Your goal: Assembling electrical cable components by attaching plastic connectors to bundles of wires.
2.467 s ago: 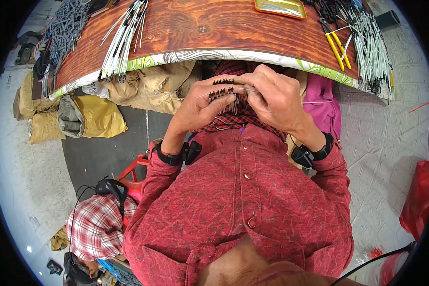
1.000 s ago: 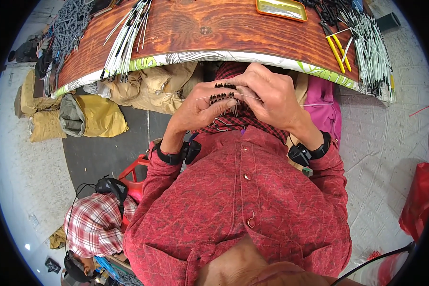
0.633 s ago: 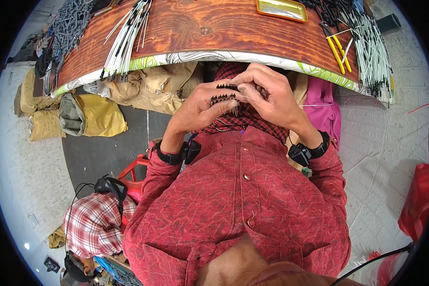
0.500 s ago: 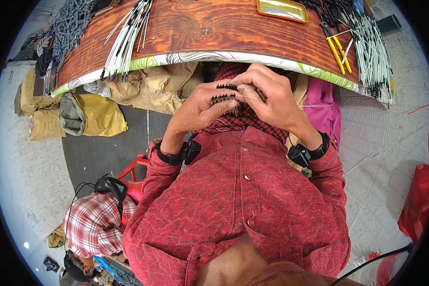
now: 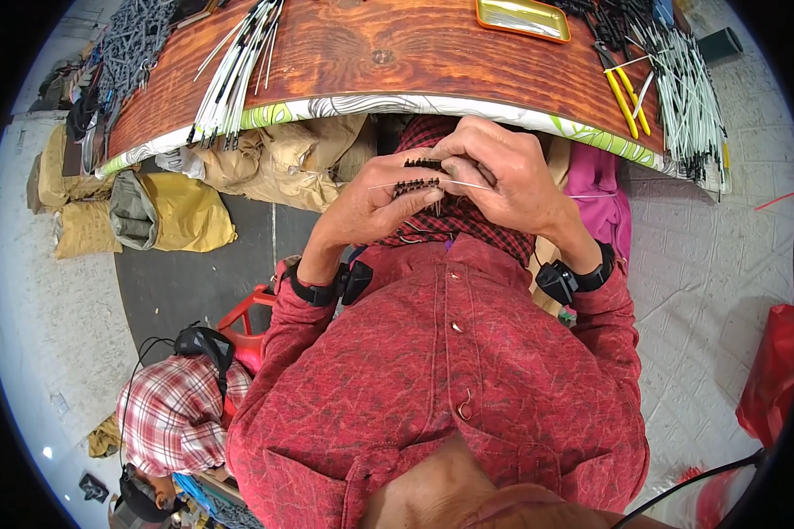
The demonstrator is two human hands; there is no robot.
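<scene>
In the head view, the left hand (image 5: pixel 370 192) grips some little black pieces (image 5: pixel 416 186), which sit in short rows between its thumb and fingers. The right hand (image 5: pixel 510 181) is right beside it, its fingers bent in, but I cannot tell just what they pinch. A thin pale stick (image 5: pixel 469 183) lies across both hands. The hands and the black pieces are just on the near side of the wooden table (image 5: pixel 379 79). On the table, a bunch of white and black sticks (image 5: pixel 228 88) lies to the left. Far off, a bit to the right, is a yellow tray (image 5: pixel 525 33) with an orange rim. Further right are yellow-handled pliers (image 5: pixel 616 97), just beside a big heap of pale sticks (image 5: pixel 684 97).
</scene>
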